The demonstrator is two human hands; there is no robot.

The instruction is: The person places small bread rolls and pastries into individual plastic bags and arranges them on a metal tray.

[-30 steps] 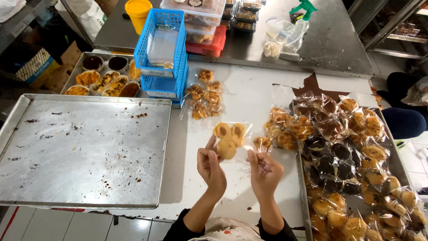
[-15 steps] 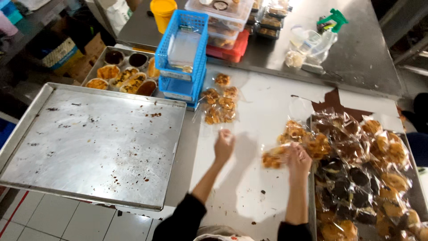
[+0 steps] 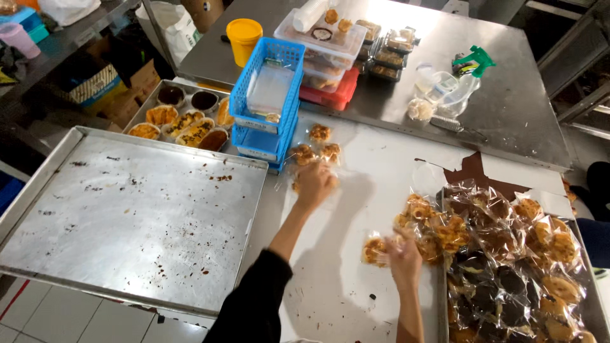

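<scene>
The left hand (image 3: 314, 184) is reaching forward across the white table (image 3: 375, 184), its fingers curled down onto a clear bag of golden pastries (image 3: 305, 184) at the near end of a small cluster of bagged pastries (image 3: 318, 149). How firmly the fingers are closing cannot be told, since the back of the hand is covering them. That cluster is lying just beside the stacked blue baskets (image 3: 264, 108), which are blocking the way to the left and beyond.

The right hand (image 3: 403, 257) is resting lower on the table with its fingers closing on another clear bag of golden pastries (image 3: 376, 249), which is lying flat just left of the hand. Right beside this hand the heap of bagged pastries (image 3: 508, 248), golden and dark ones, is spilling over the right tray's edge and crowding the whole right side up to the table's border.

Between the two hands a bare stretch of white table is lying open, giving free room to move. To the left the large empty baking tray (image 3: 127, 216), dotted with crumbs, is lying over the table's left edge, its raised rim standing near the left forearm. Behind it a smaller tray of filled tarts (image 3: 181, 117) is sitting. On the steel counter beyond are standing a yellow tub (image 3: 243, 39), stacked clear boxes (image 3: 324, 38) and a green-topped spray bottle (image 3: 467, 73).
</scene>
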